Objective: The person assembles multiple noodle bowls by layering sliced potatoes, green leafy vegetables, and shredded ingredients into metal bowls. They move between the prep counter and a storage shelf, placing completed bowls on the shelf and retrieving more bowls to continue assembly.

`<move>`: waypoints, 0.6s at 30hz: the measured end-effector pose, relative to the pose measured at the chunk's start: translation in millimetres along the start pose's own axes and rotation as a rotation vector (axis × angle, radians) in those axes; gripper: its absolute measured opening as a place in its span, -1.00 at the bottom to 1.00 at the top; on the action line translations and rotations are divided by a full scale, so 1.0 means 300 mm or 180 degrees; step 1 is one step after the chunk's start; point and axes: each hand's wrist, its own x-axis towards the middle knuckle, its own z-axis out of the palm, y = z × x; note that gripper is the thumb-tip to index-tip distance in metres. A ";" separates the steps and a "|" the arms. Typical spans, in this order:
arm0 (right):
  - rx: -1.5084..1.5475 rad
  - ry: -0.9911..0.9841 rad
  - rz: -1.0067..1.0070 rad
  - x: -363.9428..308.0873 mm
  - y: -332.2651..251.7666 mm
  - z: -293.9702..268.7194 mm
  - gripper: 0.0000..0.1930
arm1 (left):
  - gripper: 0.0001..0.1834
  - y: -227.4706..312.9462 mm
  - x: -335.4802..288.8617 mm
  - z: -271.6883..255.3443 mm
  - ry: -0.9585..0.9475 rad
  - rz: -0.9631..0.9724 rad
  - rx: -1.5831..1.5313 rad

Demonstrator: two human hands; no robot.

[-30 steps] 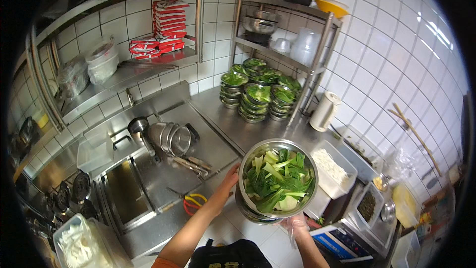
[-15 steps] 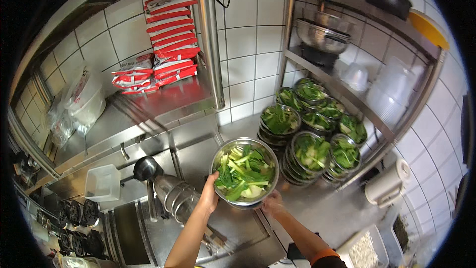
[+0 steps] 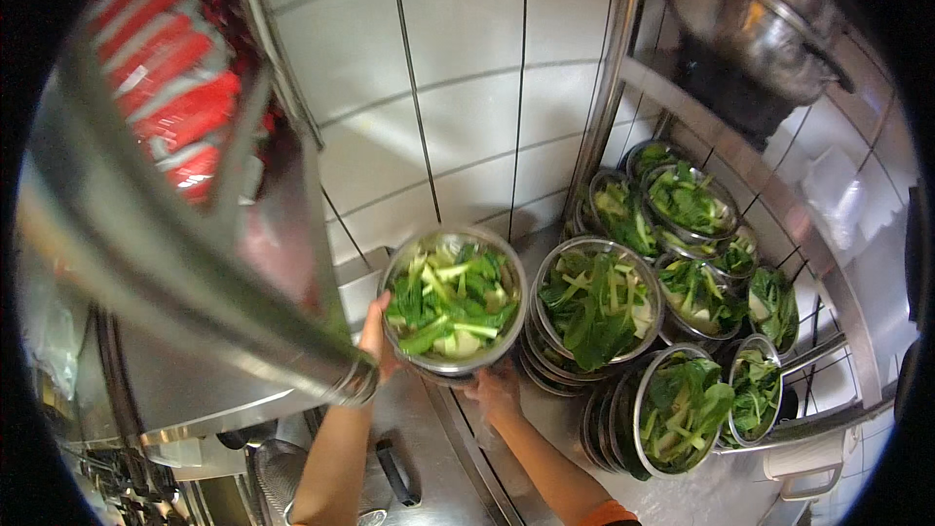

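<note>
I hold a steel bowl of cut green vegetables (image 3: 452,298) in both hands, raised above the counter near the white tiled wall. My left hand (image 3: 374,333) grips its left rim. My right hand (image 3: 495,390) supports it from underneath at the front. Just to its right stands a stack of steel bowls (image 3: 596,304) topped with the same greens, almost touching my bowl. Several more stacked bowls of greens (image 3: 693,205) fill the lower level of a metal rack.
A steel rack shelf (image 3: 779,185) above the stacks carries a large steel bowl (image 3: 760,24). A steel shelf edge (image 3: 185,263) with red packets (image 3: 170,78) looms at left. A black-handled tool (image 3: 397,472) lies on the steel counter (image 3: 458,482) below.
The bowl has travelled from over the counter toward the wall and now sits beside the stacks of bowls. The view has closed in on the rack.
</note>
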 end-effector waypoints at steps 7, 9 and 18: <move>0.0557 0.0129 -0.0666 0.052 -0.081 0.095 -0.61 | 0.19 0.024 0.182 0.116 0.0137 -0.0423 -0.0181; 0.0157 0.0192 -0.0379 -0.030 -0.105 0.079 -0.58 | 0.21 0.018 0.223 0.166 0.0094 -0.0425 -0.0111; -0.0136 0.0810 0.0373 -0.373 -0.122 -0.122 -0.52 | 0.29 -0.010 0.365 0.392 -0.0065 -0.0485 -0.0531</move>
